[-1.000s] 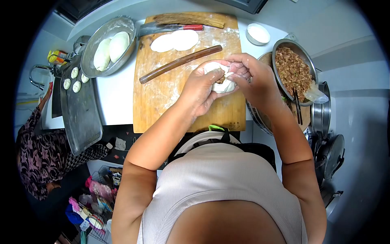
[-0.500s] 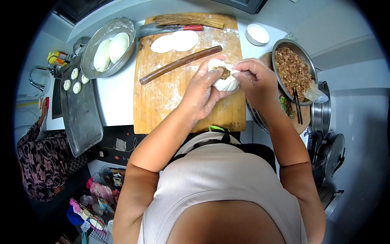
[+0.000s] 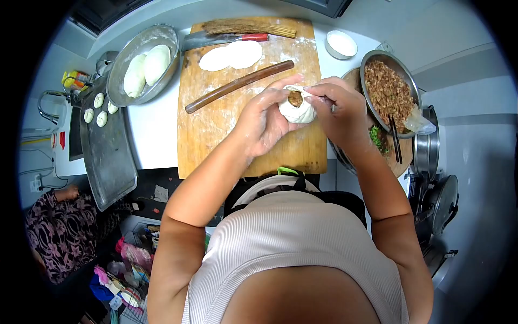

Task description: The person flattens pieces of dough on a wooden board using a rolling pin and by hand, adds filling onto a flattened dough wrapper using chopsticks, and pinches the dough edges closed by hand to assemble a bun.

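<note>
A white dough bun [image 3: 300, 112] with pleated sides rests in my left hand [image 3: 265, 120], whose palm and fingers cup it from the left and below. Brown filling [image 3: 295, 98] shows through the round hole on its top. My right hand [image 3: 339, 108] pinches the right edge of the dough between thumb and fingers. Both hands are over the right side of the floured wooden board [image 3: 216, 137]. A brown rolling pin [image 3: 240, 86] lies slanting just beyond my left hand. Two flat dough rounds [image 3: 245, 54] lie behind the pin.
A cleaver [image 3: 210, 39] and a straw bundle [image 3: 248, 27] lie at the board's back. Left are a dough bowl [image 3: 116, 89] and a tray [image 3: 110, 162] with several small buns. Right are a filling bowl [image 3: 388, 89], chopsticks [image 3: 395, 140] and a white bowl [image 3: 341, 45]. Another person [image 3: 62, 232] is at left.
The dough's opening has become smaller and rounder, and my left thumb has moved off the filling to the dough's edge. The other person's arm has drawn back from the sink area.
</note>
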A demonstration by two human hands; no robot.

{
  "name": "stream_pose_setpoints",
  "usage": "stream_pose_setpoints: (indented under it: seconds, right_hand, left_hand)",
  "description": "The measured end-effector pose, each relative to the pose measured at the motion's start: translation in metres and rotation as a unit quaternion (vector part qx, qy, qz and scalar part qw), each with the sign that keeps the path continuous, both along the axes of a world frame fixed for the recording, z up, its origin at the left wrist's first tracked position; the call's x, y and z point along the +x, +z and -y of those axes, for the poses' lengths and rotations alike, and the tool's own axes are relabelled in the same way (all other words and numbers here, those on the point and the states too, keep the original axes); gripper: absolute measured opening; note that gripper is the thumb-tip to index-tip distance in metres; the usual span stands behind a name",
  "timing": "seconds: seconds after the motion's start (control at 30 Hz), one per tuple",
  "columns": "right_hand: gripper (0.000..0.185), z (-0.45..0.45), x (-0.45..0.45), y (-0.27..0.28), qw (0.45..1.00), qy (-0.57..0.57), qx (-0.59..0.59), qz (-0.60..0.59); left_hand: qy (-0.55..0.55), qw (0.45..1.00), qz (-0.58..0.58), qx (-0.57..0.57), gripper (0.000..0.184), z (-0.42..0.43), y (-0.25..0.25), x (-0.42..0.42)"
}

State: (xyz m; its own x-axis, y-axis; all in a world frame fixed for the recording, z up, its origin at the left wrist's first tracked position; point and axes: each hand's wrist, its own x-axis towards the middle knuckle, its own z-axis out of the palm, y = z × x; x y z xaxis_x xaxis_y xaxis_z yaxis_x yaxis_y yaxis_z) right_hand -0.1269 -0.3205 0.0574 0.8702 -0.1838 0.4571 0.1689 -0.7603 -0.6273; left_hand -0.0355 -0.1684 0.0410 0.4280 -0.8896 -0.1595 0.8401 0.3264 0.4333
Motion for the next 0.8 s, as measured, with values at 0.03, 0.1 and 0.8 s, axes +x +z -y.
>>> stream_pose_setpoints:
  seconds: [0.03,0.1,0.8]
  right_hand:
    - [0.015,0.0,0.0,-0.001,0.999,-0.014,0.031,0.001]
    - [0.012,-0.005,0.005,-0.012,0.988,-0.018,0.151,0.031]
    - [0.013,-0.002,0.003,0.001,0.999,0.001,-0.035,0.017]
  left_hand:
    - [0.007,0.998,-0.036,-0.055,0.049,-0.001,-0.006,-0.002]
    - [0.057,0.997,-0.009,-0.048,0.045,0.005,-0.017,-0.011]
    - [-0.027,0.999,0.04,0.021,0.044,-0.001,-0.007,0.005]
